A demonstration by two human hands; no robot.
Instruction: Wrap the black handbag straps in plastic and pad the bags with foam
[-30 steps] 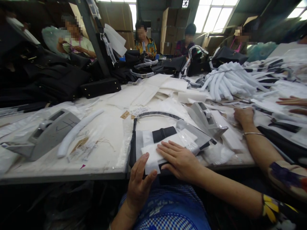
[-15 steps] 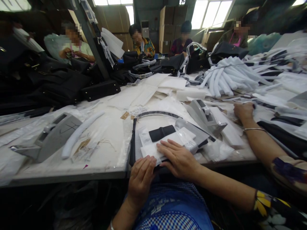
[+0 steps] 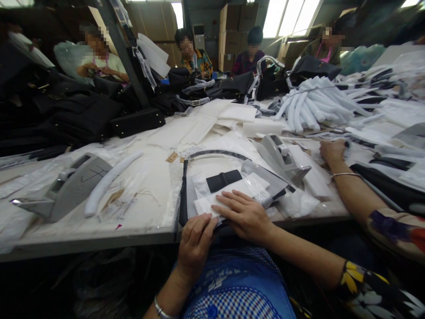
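A grey-and-black bag [image 3: 190,208] with a long thin handle [image 3: 217,153] lies flat at the table's near edge. On it rests a folded white packing sheet [image 3: 209,203], partly under clear plastic, and behind that a black strip with a band [image 3: 224,179]. My right hand [image 3: 244,217] lies flat on the sheet, fingers stretched out. My left hand [image 3: 195,239] has its fingers bent together over the sheet's near left corner; its thumb is hidden.
Tape dispensers [image 3: 78,186] [image 3: 282,157] stand on both sides, with a white padded tube [image 3: 111,184] beside the left one. A co-worker's hand [image 3: 333,152] is at right. Black bags [image 3: 79,110] and white wrapped handles [image 3: 310,104] are heaped behind. Several people sit across.
My right hand has slid slightly left over the sheet, and my left hand has shifted a little at its corner. The whole view has also moved slightly.
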